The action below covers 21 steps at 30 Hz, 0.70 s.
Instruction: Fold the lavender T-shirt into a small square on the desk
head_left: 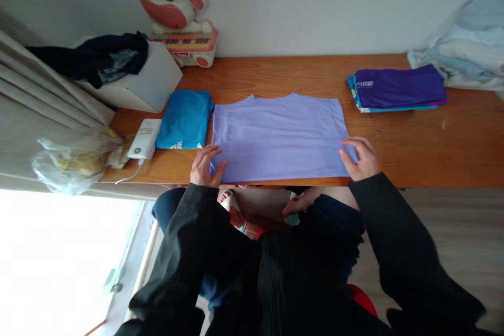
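A lavender shirt lies spread flat on the wooden table, its lower edge close to the table's front edge. My left hand rests at the shirt's near left corner, thumb and fingers apart, fingertips at the cloth. At the near right corner is my right hand, fingers bent a little and thumb apart, touching or just above the fabric. Neither hand grips anything. A folded blue shirt sits directly left of the lavender one. Off to the right is a stack of folded clothes with a purple piece on top.
Along the left are a white device with a cable, a clear plastic bag and a white box with dark cloth on it. A cow-shaped toy leans at the wall. A bag of pale cloth stands far right.
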### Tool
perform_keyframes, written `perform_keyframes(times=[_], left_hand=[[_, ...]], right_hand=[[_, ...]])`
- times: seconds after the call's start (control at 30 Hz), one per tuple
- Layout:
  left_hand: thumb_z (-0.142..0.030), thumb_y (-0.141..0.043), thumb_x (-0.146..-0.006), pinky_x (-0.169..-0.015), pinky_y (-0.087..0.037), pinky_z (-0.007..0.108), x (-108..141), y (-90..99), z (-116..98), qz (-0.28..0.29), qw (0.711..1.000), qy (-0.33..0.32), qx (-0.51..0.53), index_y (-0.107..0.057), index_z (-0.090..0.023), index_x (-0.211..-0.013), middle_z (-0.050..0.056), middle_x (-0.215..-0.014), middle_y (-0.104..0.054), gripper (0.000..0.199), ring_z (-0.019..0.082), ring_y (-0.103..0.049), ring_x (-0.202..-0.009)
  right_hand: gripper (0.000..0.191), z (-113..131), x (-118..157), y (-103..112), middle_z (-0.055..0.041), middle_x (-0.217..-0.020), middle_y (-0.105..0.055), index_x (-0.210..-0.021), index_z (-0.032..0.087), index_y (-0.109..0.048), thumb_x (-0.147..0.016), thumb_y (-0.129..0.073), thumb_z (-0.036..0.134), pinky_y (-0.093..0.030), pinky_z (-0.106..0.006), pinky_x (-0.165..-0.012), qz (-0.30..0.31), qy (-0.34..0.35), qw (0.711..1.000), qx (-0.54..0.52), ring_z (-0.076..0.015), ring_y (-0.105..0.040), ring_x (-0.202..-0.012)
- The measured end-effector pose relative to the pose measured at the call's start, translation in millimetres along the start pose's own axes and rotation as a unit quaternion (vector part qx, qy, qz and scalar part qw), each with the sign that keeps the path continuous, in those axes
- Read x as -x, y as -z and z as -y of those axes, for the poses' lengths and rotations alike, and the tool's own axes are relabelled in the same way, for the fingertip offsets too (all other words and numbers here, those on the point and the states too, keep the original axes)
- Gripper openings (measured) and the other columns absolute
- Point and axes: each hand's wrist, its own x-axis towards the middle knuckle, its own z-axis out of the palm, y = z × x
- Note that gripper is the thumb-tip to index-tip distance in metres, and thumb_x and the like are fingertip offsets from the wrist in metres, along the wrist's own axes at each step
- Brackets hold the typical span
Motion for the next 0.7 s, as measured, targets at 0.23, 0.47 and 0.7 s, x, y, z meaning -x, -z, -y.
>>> perform_keyframes(times=[0.23, 0.47, 0.7], left_hand=[[-0.036, -0.090, -0.098, -0.110, -0.065, 0.054, 67, 37.1, -2, 0.004, 0.998, 0.022, -0.062, -0.086, -0.029, -0.119, 0.012, -0.135, -0.084, 0.022, 0.035, -0.082, -0.121], [-0.037, -0.088, -0.103, -0.102, -0.065, 0.050, 68, 47.1, 4, 0.054, 0.995, -0.015, -0.081, -0.086, -0.031, -0.123, 0.006, -0.129, -0.087, 0.021, 0.032, -0.083, -0.113], [-0.033, -0.084, -0.104, -0.101, -0.067, 0.047, 63, 56.6, 27, 0.083, 0.992, -0.039, -0.088, -0.087, -0.032, -0.116, 0.004, -0.126, -0.088, 0.012, 0.030, -0.084, -0.110]], right_hand=[[0.017, -38, 54, 51, -0.0080, -0.118, -0.082, -0.117, 0.025, -0.085, -0.104, -0.075, 0.029, -0.062, -0.049, -0.101, 0.087, 0.054, 0.993, 0.059, -0.0305, -0.076, -0.107], [0.026, -50, 69, 63, -0.0085, -0.129, -0.082, -0.130, 0.026, -0.083, -0.105, -0.077, 0.027, -0.062, -0.052, -0.110, 0.160, 0.076, 0.982, 0.058, -0.0329, -0.078, -0.118], [0.009, -68, 67, 70, -0.0048, -0.130, -0.085, -0.115, 0.027, -0.082, -0.107, -0.080, 0.025, -0.065, -0.049, -0.109, 0.163, 0.124, 0.978, 0.044, -0.0292, -0.081, -0.117]])
